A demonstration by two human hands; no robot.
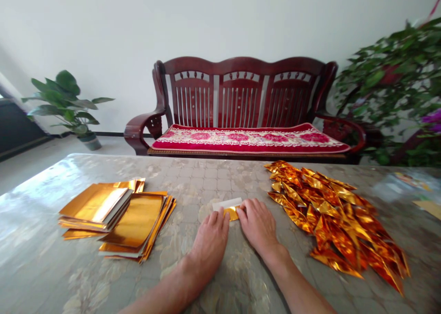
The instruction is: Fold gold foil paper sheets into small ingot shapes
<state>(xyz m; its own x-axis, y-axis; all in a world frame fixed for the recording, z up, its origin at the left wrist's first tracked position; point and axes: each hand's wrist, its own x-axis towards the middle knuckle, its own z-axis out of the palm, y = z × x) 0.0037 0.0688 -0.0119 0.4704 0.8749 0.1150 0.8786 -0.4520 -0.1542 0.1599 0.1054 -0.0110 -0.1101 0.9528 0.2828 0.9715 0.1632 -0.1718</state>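
Note:
A small sheet of gold foil paper (231, 213) lies on the table between my hands, with a pale folded strip along its far edge. My left hand (214, 231) pinches its left end, fingers closed together. At the right end, my right hand (257, 222) grips the same sheet between thumb and fingers. To the left are stacks of flat gold foil paper (138, 220). A heap of folded, pointed gold foil pieces (330, 217) spreads to the right of my right hand.
The table (193, 176) has a patterned, glossy cover. Beyond it stands a dark red wooden bench (239, 103) with a red floral seat cover. A clear plastic bag (406, 185) lies at the table's right. Potted plants (69, 103) flank the bench.

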